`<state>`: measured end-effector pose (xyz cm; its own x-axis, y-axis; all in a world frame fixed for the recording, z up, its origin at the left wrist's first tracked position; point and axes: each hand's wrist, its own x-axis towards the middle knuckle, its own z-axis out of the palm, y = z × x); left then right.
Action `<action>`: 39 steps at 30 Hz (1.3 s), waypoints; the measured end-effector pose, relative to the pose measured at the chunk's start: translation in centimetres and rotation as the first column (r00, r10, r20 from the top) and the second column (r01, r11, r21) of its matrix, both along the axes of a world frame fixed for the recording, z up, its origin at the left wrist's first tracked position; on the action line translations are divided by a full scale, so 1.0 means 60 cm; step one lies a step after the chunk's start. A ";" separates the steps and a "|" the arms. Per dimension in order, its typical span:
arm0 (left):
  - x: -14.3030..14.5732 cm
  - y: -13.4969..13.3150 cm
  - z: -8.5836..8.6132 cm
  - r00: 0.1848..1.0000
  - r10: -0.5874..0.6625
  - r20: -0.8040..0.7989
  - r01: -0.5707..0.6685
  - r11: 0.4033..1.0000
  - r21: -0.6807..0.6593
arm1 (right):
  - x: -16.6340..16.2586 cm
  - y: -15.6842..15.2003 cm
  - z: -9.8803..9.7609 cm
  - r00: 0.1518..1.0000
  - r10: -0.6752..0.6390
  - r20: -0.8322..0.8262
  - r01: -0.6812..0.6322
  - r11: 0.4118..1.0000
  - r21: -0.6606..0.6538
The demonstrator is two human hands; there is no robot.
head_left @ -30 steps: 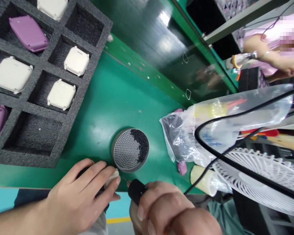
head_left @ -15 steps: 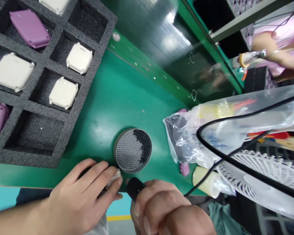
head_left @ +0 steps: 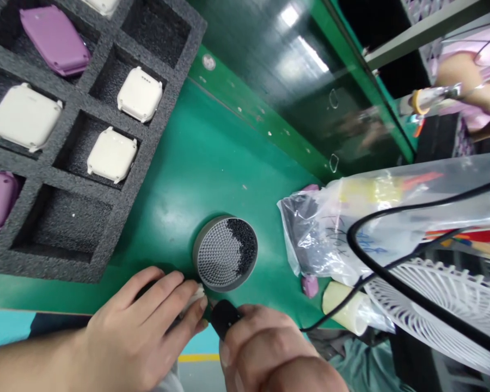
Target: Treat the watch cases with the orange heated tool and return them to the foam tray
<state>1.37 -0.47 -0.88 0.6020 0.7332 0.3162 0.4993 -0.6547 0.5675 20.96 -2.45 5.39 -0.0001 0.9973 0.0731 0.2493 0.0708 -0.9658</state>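
Note:
My left hand (head_left: 142, 326) lies at the table's near edge, fingers curled over a small white part (head_left: 194, 296) and pressing it down on something dark beneath. My right hand (head_left: 269, 354) is closed round a black corded screwdriver (head_left: 224, 318), its tip right beside the white part. Just behind both hands stands a round grey dish (head_left: 225, 253) with a dimpled floor and a heap of tiny black screws.
A black foam tray (head_left: 77, 179) at the left holds white (head_left: 112, 155) and purple (head_left: 55, 38) square casings. A clear plastic bag (head_left: 375, 218), a black cable (head_left: 392, 261) and a white fan (head_left: 453, 305) fill the right. Another person's arm (head_left: 473, 92) shows at the far right.
The view has drifted slightly, so everything sits a little further right in the picture. My right hand has brought the screwdriver tip closer to the white part; my left hand has barely moved.

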 end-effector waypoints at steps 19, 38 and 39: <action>-0.014 0.007 0.002 0.995 -0.100 0.025 0.098 0.993 0.064 | -0.027 0.018 -0.014 0.900 -0.345 -0.268 0.423 0.841 0.337; -0.013 0.002 -0.004 0.999 -0.028 0.043 0.027 1.000 0.012 | -0.032 0.043 -0.019 0.925 -0.276 -0.260 0.358 0.863 0.358; -0.012 0.002 -0.005 0.999 -0.027 0.031 0.027 1.000 0.017 | -0.031 0.042 -0.015 0.926 -0.277 -0.258 0.358 0.861 0.361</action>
<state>0.65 -0.37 -1.16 0.6112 0.7115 0.3467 0.4636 -0.6768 0.5718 19.08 0.06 4.49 0.3660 0.8277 0.4254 0.1384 0.4037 -0.9044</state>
